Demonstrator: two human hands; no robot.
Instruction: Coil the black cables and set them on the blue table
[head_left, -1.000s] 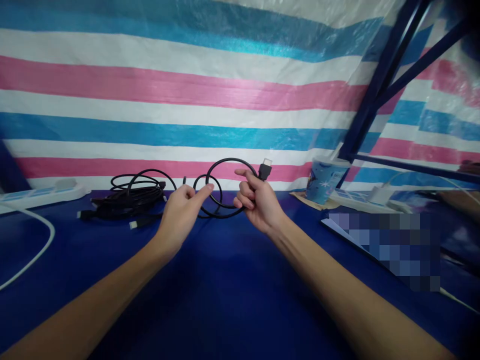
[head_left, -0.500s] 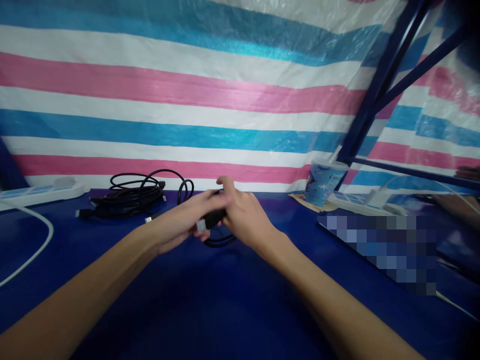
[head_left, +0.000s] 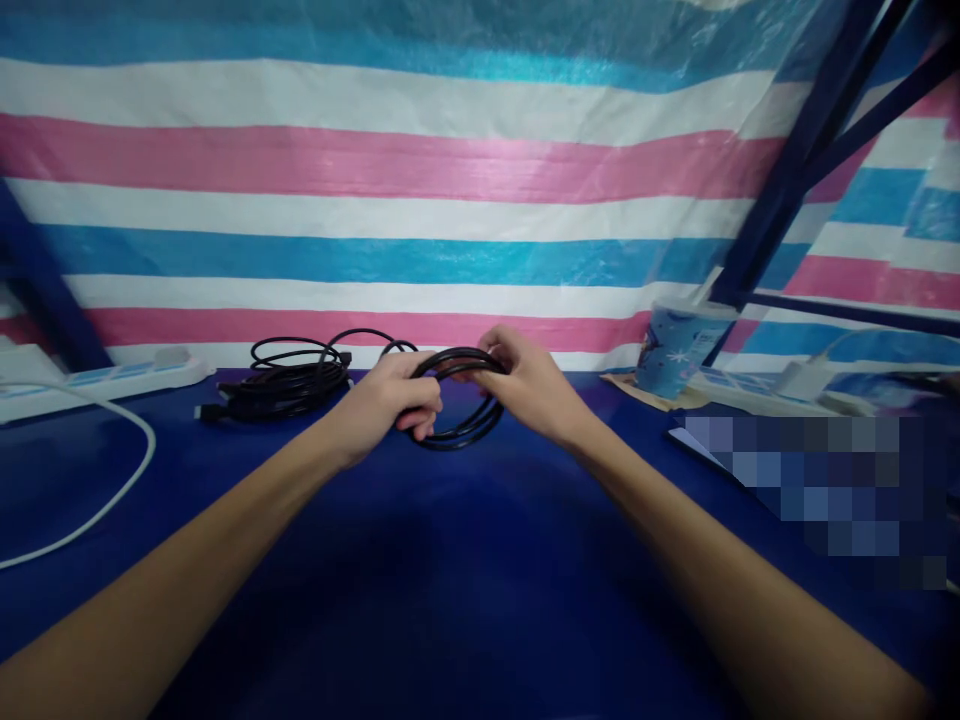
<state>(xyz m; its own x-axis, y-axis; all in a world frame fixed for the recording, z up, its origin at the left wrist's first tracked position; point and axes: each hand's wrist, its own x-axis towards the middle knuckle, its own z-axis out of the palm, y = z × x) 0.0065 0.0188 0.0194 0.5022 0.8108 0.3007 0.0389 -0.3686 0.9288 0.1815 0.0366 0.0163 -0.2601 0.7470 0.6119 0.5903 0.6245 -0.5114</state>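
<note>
A black cable [head_left: 466, 436] is wound in a round coil of several loops, held up over the blue table [head_left: 450, 560]. My left hand [head_left: 396, 398] is closed round the coil's left side, its fingers curled over the loops. On the other side my right hand [head_left: 529, 380] pinches the upper right of the coil between thumb and fingers. Behind my left hand lies a second heap of black cable [head_left: 281, 392] on the table, with a dark connector at its left end. No connector of the held coil shows.
At the left stands a white power strip [head_left: 142, 378] with a white cord [head_left: 142, 480] curving forward. At the right are a blue paper cup [head_left: 679, 345], another power strip [head_left: 757, 388] and a flat pixelated object [head_left: 810, 485]. A striped sheet [head_left: 420, 210] hangs behind.
The hands have moved apart, and the coil now shows as an open ring between them. The connector seen at my left hand is out of sight. The view has shifted slightly left.
</note>
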